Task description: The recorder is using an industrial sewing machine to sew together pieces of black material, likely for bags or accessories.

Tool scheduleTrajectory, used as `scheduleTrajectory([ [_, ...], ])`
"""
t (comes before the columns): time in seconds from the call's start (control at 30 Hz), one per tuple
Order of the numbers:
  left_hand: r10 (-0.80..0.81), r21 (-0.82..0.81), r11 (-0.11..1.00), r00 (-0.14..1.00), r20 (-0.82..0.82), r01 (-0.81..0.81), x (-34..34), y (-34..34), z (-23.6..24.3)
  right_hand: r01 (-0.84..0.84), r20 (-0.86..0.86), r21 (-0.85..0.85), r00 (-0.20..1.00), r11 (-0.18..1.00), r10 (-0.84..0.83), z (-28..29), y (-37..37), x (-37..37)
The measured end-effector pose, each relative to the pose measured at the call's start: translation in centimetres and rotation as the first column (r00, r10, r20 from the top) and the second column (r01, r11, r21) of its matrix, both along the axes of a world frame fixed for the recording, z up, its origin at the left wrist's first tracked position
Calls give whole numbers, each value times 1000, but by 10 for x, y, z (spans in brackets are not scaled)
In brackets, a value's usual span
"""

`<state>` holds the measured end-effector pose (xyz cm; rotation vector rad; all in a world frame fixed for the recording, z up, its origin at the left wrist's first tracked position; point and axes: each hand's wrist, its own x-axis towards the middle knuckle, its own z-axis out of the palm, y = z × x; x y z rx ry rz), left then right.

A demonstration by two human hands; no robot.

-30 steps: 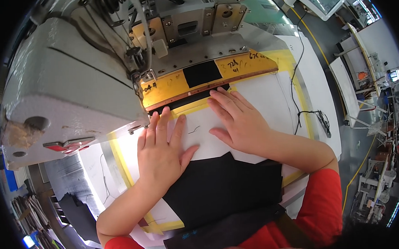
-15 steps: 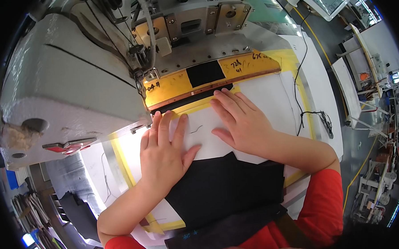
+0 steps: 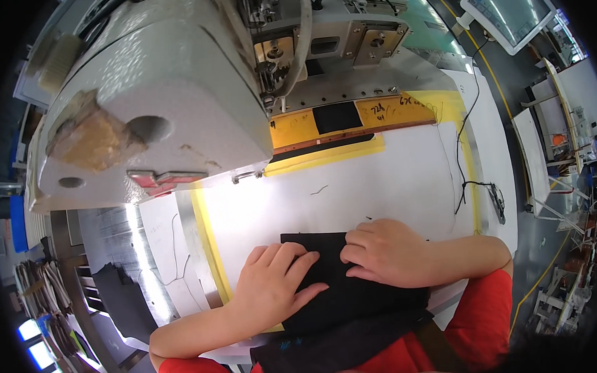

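Note:
My left hand [image 3: 271, 284] rests on a black fabric piece [image 3: 350, 301] with its fingers bent and its thumb spread. My right hand [image 3: 389, 252] has its fingers curled on the same fabric near its upper edge. The fabric lies on a white board [image 3: 339, 205] edged with yellow tape. Above it a yellow strip [image 3: 395, 113] with a black patch [image 3: 337, 118] sits beneath metal machine fittings, with a narrow black strip [image 3: 333, 145] along its lower edge.
A large grey sewing-machine head [image 3: 154, 86] overhangs the upper left. A screen [image 3: 507, 11] is at the top right. A black cable [image 3: 472, 185] runs along the board's right. Dark fabric [image 3: 123, 301] lies at the lower left, and equipment stands beyond both sides.
Both hands have moved down from the yellow strip to the black fabric, and their fingers are now bent. The fabric's upper edge looks straighter. The view has shifted.

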<state>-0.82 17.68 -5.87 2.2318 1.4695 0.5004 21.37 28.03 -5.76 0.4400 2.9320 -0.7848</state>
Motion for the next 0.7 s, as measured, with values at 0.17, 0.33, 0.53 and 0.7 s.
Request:
scheduleTrajectory([
  [0.17, 74, -68, 995, 997, -23, -75, 1, -10, -9, 92, -98, -37, 991, 995, -95, 0, -1, -2],
  [0.33, 31, -86, 996, 999, 40, -27, 0, -9, 1, 2, -67, -246, 998, 969, -19, 6, -1, -5],
  [0.53, 319, -395, 901, 889, 329, -178, -23, 22, 11, 229, -155, -246, 950, 942, -271, 13, 34, 0],
  [0.7, 222, -55, 975, 923, 314, -215, -16, 49, -17, 344, -132, -372, 900, 862, -416, 4, 53, -30],
])
